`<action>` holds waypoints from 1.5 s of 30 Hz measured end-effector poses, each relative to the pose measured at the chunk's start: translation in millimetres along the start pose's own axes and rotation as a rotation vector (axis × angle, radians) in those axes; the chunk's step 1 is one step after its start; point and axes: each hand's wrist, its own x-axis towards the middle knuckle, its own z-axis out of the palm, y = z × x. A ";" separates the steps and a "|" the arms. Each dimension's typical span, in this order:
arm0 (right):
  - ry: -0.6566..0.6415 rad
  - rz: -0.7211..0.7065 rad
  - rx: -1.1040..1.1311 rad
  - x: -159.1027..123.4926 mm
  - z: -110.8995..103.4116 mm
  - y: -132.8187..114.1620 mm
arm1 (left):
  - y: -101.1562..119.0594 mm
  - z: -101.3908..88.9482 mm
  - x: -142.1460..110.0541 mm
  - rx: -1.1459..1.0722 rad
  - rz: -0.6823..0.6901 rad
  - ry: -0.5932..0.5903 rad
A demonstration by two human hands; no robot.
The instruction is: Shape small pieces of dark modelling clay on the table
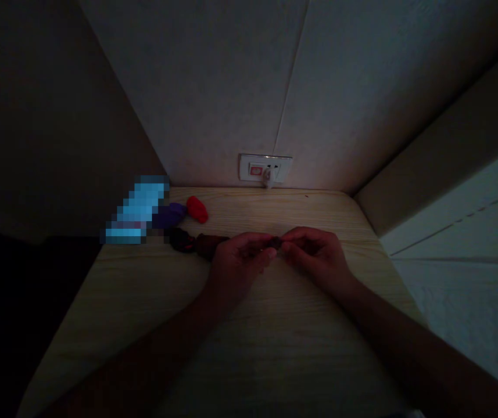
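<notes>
Over the wooden tabletop, my left hand (240,259) and my right hand (318,255) meet with closed fingertips. Between them they pinch a small dark lump of what looks like modelling clay (276,242). Its exact shape is lost in the dim light. Just left of my left hand lies a brown lump (209,246), partly hidden behind that hand. Beside it sits a black lump (181,240) with some red showing. Farther back are a purple lump (171,215) and a bright red lump (197,209).
The pale wooden table (249,348) has a rounded far corner against the wall. A wall socket (245,168) with a plug in it is just above the back edge. A bright pixelated screen-like shape (142,203) stands at the left edge. White panels border the right side.
</notes>
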 end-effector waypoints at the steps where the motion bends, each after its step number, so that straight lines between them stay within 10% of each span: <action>1: -0.008 -0.004 -0.009 0.0 0.0 -0.4 | -0.9 -0.2 0.2 -0.002 0.000 -0.001; 45: 0.038 -0.110 -0.003 -5.3 2.3 -2.3 | 7.8 2.5 1.0 -0.080 -0.060 0.007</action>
